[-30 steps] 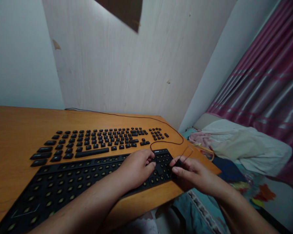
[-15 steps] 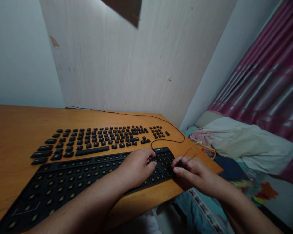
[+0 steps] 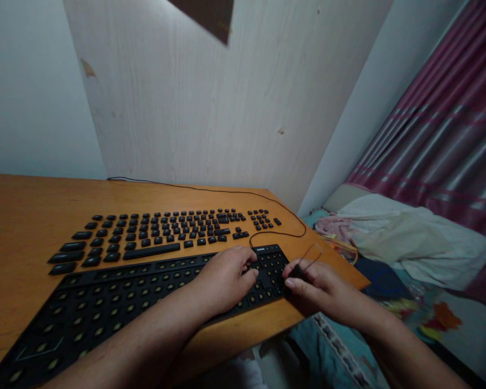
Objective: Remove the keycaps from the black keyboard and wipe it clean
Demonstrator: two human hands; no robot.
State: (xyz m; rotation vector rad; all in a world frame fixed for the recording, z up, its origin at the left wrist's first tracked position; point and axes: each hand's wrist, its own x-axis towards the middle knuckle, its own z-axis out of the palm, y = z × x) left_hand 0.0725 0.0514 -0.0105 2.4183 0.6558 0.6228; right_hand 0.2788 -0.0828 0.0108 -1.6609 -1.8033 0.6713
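Note:
A black keyboard [image 3: 146,292] with its keycaps off lies along the desk's front edge, showing bare key sockets. My left hand [image 3: 231,278] rests on its right part, fingers bent, with a gap between thumb and forefinger. Beside the keyboard's right end, my right hand [image 3: 311,283] is closed on the dark handle of a wire keycap puller [image 3: 311,258]. The puller's thin wire loops point up and away from the keyboard. Behind the keyboard, loose black keycaps [image 3: 174,227] lie in rows in keyboard order, including a long space bar [image 3: 152,251].
A thin black cable [image 3: 210,189] runs from the keyboard round the desk's right side and along the back. The wooden desk [image 3: 32,216] meets a pale wall panel [image 3: 194,108]. To the right are bedding [image 3: 421,232] and a purple curtain [image 3: 441,124].
The puller's wire loops have tilted slightly in my right hand. My left hand stays on the keyboard, nearly still. The view has shifted very slightly.

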